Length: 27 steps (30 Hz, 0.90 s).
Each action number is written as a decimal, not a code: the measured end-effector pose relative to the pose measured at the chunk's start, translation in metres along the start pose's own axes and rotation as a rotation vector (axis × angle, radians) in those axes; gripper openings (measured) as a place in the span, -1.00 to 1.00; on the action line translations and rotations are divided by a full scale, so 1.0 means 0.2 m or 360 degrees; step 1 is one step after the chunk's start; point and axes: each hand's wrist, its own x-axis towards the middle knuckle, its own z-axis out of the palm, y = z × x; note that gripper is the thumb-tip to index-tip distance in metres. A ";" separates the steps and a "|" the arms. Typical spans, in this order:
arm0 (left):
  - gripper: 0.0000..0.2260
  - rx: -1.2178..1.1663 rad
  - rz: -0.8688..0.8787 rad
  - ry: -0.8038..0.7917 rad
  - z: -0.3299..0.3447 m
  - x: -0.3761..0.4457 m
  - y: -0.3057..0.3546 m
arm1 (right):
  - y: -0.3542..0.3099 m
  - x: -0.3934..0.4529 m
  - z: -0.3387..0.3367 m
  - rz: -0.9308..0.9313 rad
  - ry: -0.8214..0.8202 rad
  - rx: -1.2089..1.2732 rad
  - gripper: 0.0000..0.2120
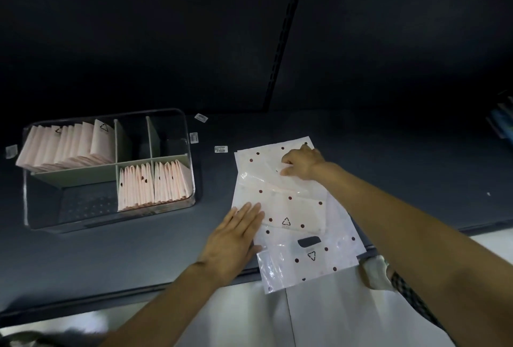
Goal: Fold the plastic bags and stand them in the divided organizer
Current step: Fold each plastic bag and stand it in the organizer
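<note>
Two hands (pixel 236 232) on bags (pixel 291 207), dark shelf (pixel 138 257)

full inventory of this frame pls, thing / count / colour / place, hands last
clear plastic divided organizer: 1, transparent with grey-green dividers, left on the dark shelf.
folded pale pink plastic bags: three rows, exact count unclear, standing in the rear left and two front right compartments.
flat white polka-dot plastic bags: several overlapping, white with dark red dots, right of the organizer, nearest one overhanging the shelf edge.
small white barcode labels: 4 seen, scattered on the shelf around the organizer.
dark shelf: 1, dark grey, beneath everything.
left hand: flat on the bags' left edge.
right hand: fingers curled, pinching a bag's far part.
</note>
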 end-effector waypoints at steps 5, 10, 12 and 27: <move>-0.39 0.0160 -0.0008 -0.0004 0.03 0.03 0.00 | 0.01 0.03 0.10 0.0038 0.0248 0.0078 -0.64; -0.37 0.0145 -0.0039 -0.0183 0.07 0.03 0.00 | 0.00 -0.25 0.32 -0.0266 0.0808 0.0139 -0.64; -0.37 0.0124 -0.0064 -0.0159 0.07 0.03 0.00 | 0.01 -0.39 0.44 -0.0414 0.0711 0.0034 -0.55; -0.76 -0.0646 -0.0300 0.0325 -0.14 0.14 -0.22 | 0.23 -0.49 0.41 -0.0370 0.0241 0.1275 -0.69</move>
